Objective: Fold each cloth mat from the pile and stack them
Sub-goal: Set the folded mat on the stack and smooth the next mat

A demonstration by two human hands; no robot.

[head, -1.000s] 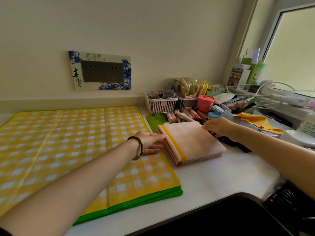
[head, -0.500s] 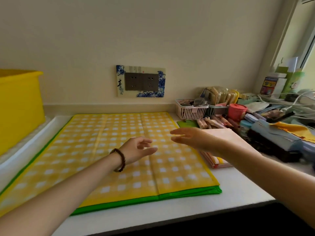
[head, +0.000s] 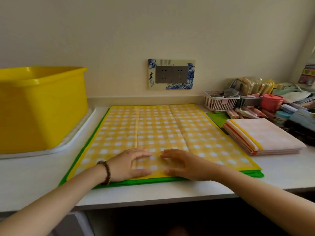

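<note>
A deep yellow plastic tub [head: 42, 106] stands at the left on a white tray [head: 76, 138]; its inside is hidden from this angle. At the back right, a pink slatted basket [head: 219, 103] holds small odds and ends too blurred to name, with a round red pot [head: 271, 102] beside it.

One yellow-and-white checked cloth mat [head: 162, 126] lies spread flat in the middle of the pale tabletop [head: 170, 191], creased into three panels. It lies over a green layer [head: 252, 174] that shows along the left and near edges. The folded stack [head: 265, 135] sits just right of it, apart from it - soft square layers, the top one pale pink check with a yellow hem, orange-edged ones beneath; their number cannot be told.

Both hands rest on the mat's near edge, close together. The left hand [head: 126, 165] wears one dark bead bracelet [head: 106, 172]. On the left and right hand [head: 187, 165] alike the fingers are loosely arched and slightly spread - tips and thumbs on the cloth, pinching nothing.
</note>
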